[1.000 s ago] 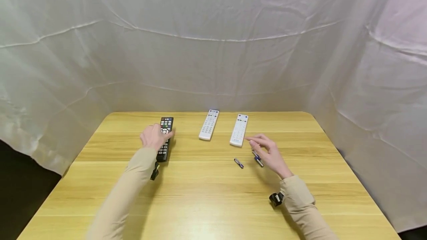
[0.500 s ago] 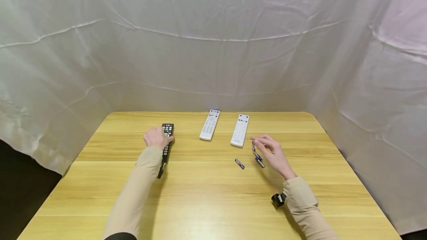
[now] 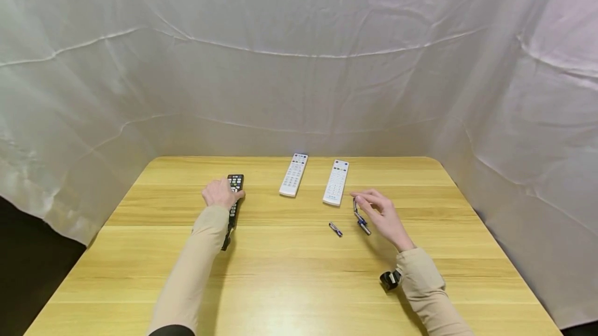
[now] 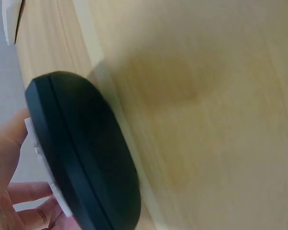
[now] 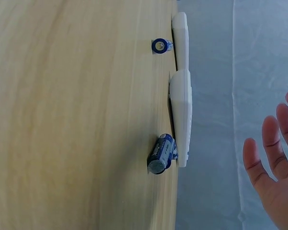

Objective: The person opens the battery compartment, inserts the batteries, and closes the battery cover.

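Observation:
On the left of the head view, my left hand (image 3: 218, 193) grips a black remote control (image 3: 236, 182) from above, its thumb along the right side. The left wrist view shows the dark rounded end of that remote (image 4: 89, 153) close over the tabletop, with thumb and fingers at its button side. My right hand (image 3: 382, 215) hovers over several small blue-and-silver batteries (image 3: 363, 226). In the right wrist view its fingers (image 5: 273, 148) are loosely extended and hold nothing, apart from the batteries (image 5: 160, 155). A single battery (image 3: 335, 229) lies to their left.
Two white remote controls lie face up at the back, one in the middle (image 3: 294, 175) and one (image 3: 336, 183) just left of my right hand. The wooden table (image 3: 289, 273) is bordered by a grey cloth (image 3: 299, 66) behind and at the sides.
My left hand has shifted slightly right, and the black remote's far end has come a little nearer. My right hand has barely moved; the white remotes and batteries lie as before.

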